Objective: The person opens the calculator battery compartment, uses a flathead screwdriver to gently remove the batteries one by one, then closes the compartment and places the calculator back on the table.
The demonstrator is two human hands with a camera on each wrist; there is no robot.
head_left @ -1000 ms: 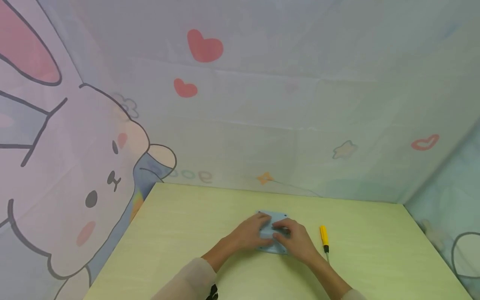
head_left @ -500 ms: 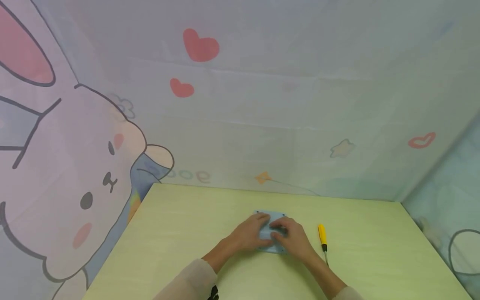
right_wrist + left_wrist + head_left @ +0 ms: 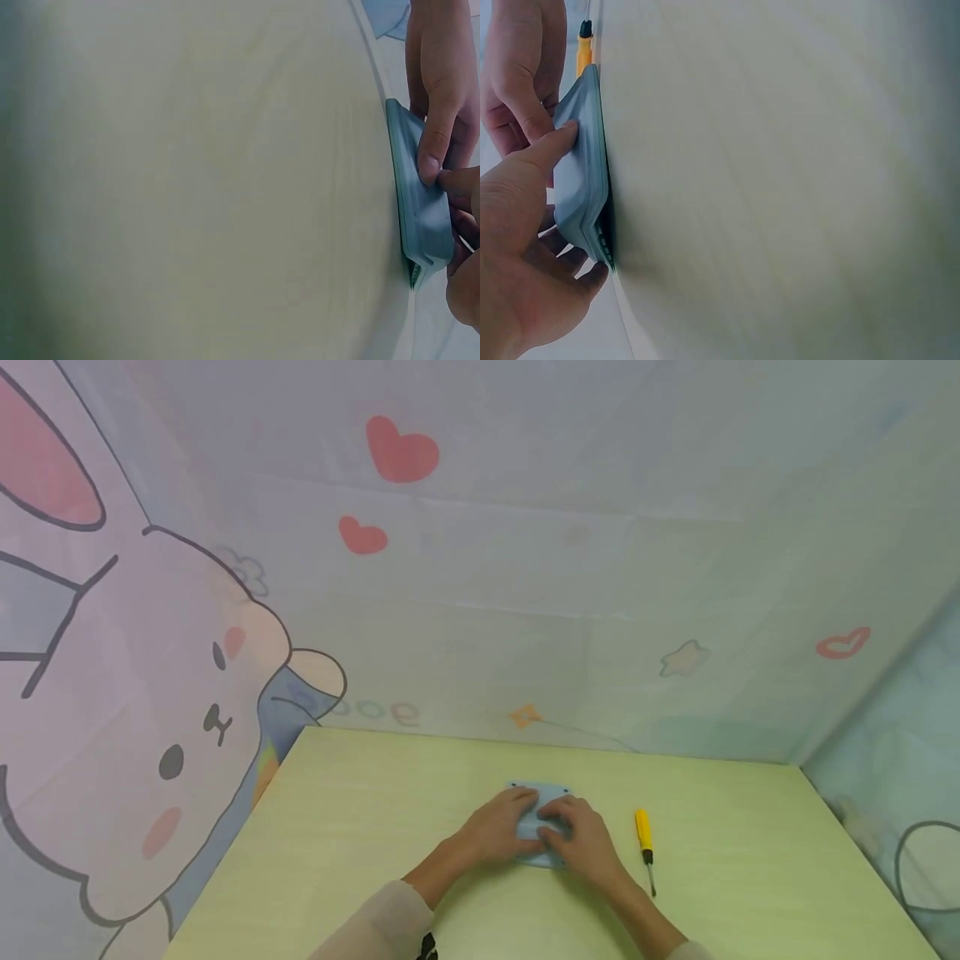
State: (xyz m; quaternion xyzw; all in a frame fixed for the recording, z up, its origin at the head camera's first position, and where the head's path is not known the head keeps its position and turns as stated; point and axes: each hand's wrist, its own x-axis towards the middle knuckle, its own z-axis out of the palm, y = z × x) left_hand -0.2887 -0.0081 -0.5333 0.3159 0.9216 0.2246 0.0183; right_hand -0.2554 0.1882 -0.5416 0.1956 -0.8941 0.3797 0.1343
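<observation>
A light blue plastic cover [image 3: 532,827] with a raised middle and dark spots at its corners lies flat on the table. My left hand [image 3: 497,828] holds it by its left side, the thumb [image 3: 555,147] on its near part and the fingers round the far side. Slots show at one end of the cover [image 3: 581,180] in the left wrist view. Over the cover's right part my right hand [image 3: 588,842] bends its fingers, with thumb and forefinger tips close together on or just above the top. Whether anything small sits between those tips is hidden.
A screwdriver [image 3: 645,843] with a yellow handle lies to the right of my right hand, its shaft toward me. The pale yellow-green table [image 3: 390,793] ends at a printed cloth wall [image 3: 480,635] behind and at the sides.
Both hands stay on the cover; the right fingertips shift very slightly. The cover and screwdriver seem to lie where they were, while the head view has turned slightly.
</observation>
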